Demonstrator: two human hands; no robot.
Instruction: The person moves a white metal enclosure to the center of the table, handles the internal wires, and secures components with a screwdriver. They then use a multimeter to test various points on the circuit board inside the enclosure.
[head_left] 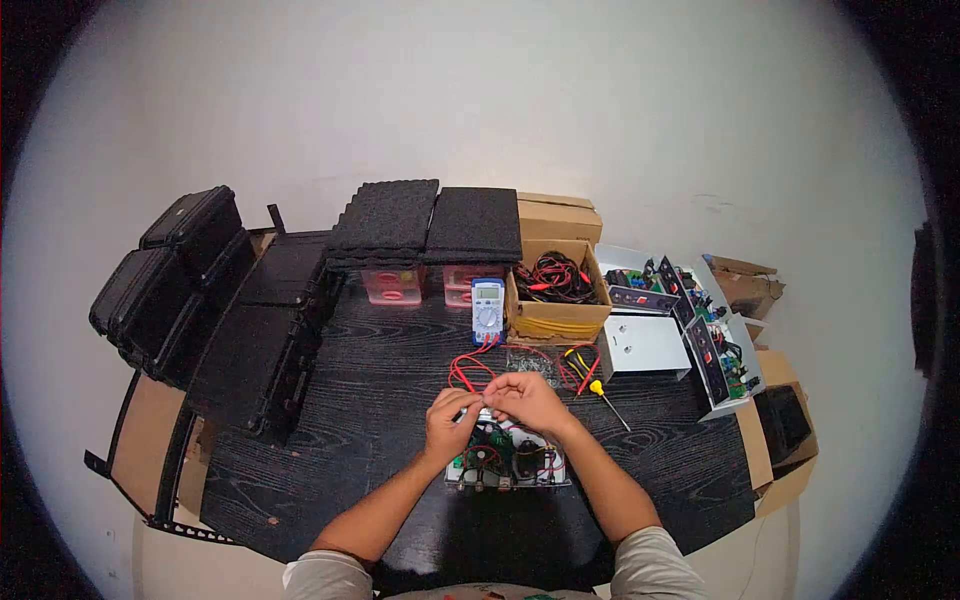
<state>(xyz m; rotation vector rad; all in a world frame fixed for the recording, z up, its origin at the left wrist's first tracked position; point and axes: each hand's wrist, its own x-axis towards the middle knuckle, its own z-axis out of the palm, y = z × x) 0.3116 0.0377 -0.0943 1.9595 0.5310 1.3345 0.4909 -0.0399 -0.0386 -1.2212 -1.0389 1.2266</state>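
Observation:
My left hand (452,422) and my right hand (530,402) meet with fingertips pinched close together above the far edge of an open electronic unit (508,462). Whatever sits between the fingers is too small to make out. Green boards, coloured wires and a row of connectors along the near side show inside the unit. Just beyond the hands lie red test leads (470,366), running to a blue and white digital multimeter (488,312) that leans upright against a cardboard box. A small heap of screws (530,362) is close to my right hand.
A yellow-handled screwdriver (597,388) lies to the right. Behind stands a cardboard box (556,326) of cables. Several opened white-cased units (712,370) and a white cover (645,347) stand right. Black cases (245,355) fill the left; black foam sheets (472,222) cover pink bins (392,287).

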